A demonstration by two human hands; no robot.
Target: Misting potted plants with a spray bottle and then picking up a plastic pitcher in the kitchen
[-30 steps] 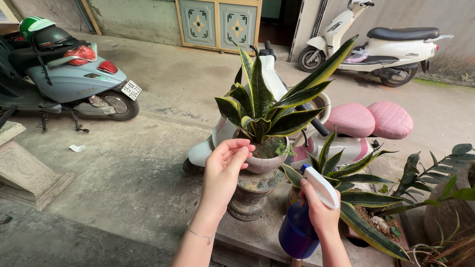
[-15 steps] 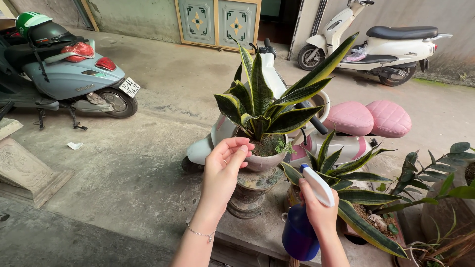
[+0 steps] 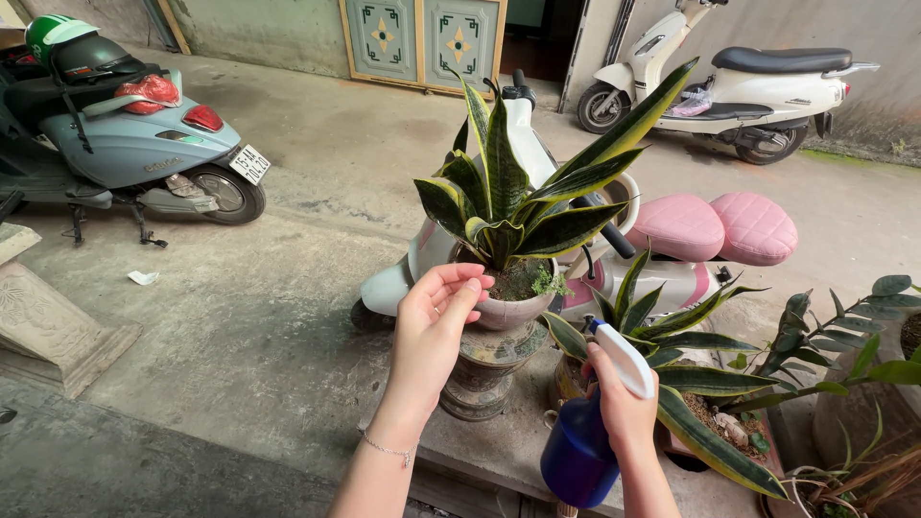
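1. My left hand, fingers loosely curled and holding nothing, rests against the rim of the pale pot at centre frame.
2. My right hand is clenched around the blue spray bottle, lower centre.
3. Risk, I'd judge: a push could tip the pot off its narrow pedestal.
4. The pot holds soil and a snake plant; how much liquid is in the bottle I cannot tell.

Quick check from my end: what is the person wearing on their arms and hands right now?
Both forearms are bare, with no sleeves and no gloves in view. The left hand has a thin silver chain bracelet at the wrist and short, unpainted-looking nails. The right hand shows no bracelet, watch or ring that I can make out.
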